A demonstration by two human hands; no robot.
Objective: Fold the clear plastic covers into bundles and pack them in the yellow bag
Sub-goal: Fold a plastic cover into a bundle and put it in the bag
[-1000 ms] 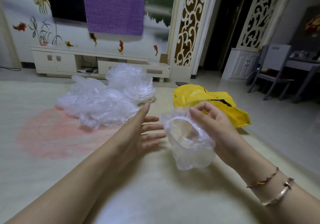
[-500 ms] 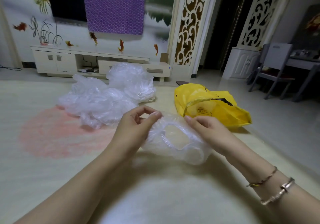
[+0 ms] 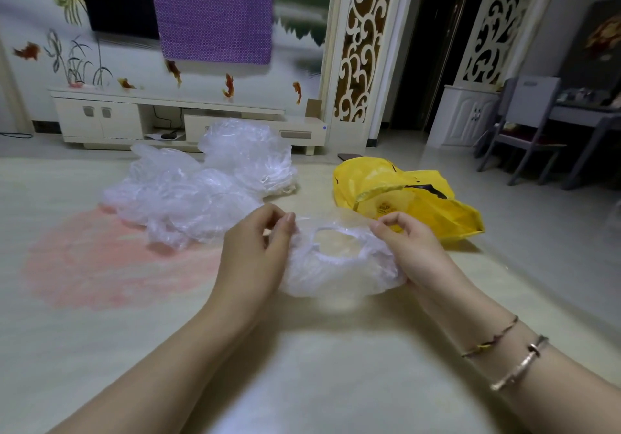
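A clear plastic cover (image 3: 339, 265) with an elastic rim hangs between my hands, its round opening facing me. My left hand (image 3: 255, 252) pinches its left rim with thumb and fingertips. My right hand (image 3: 410, 248) pinches the right rim, fingers curled. Behind and to the left lies a loose pile of clear plastic covers (image 3: 201, 185) on the floor mat. The yellow bag (image 3: 420, 205) lies crumpled on the floor just beyond my right hand, its mouth partly open.
A pale mat with a pink patch (image 3: 111, 259) covers the floor under everything. A white TV cabinet (image 3: 134, 117) stands along the far wall. A grey chair (image 3: 527, 124) and table stand at the far right.
My left hand went from open beside the cover to pinching its left rim. Both hands lowered the cover and drew it wider apart.
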